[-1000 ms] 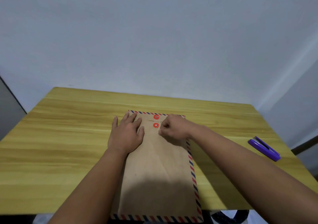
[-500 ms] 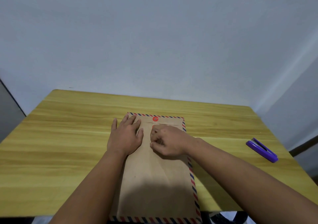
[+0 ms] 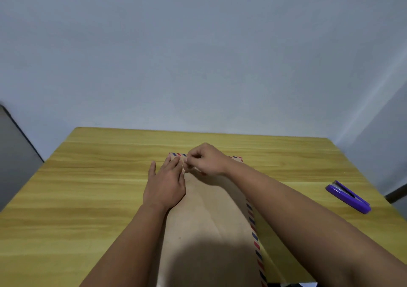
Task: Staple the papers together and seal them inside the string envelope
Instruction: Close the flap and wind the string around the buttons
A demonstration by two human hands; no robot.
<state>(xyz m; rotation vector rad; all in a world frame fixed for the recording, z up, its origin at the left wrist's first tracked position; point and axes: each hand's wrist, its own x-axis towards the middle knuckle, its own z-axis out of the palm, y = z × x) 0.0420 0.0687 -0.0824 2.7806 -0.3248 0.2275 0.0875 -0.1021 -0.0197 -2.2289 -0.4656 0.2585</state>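
A brown string envelope [image 3: 209, 216] with a red and blue striped border lies lengthwise on the wooden table [image 3: 88, 187], its flap end at the far side. My left hand [image 3: 165, 185] presses flat on the envelope's upper left part, fingers straight. My right hand [image 3: 204, 160] hovers over the flap end with curled fingers pinching the thin string [image 3: 183, 170], which runs down from the fingertips. The red closure discs are hidden under my right hand. No papers are visible.
A purple stapler [image 3: 348, 197] lies on the table near the right edge. A pale wall rises behind the table's far edge. A dark grey panel [image 3: 13, 159] stands at the left.
My right hand moved from below the discs up and away to the flap's top edge, drawing the string with it. My left hand stayed flat on the envelope.
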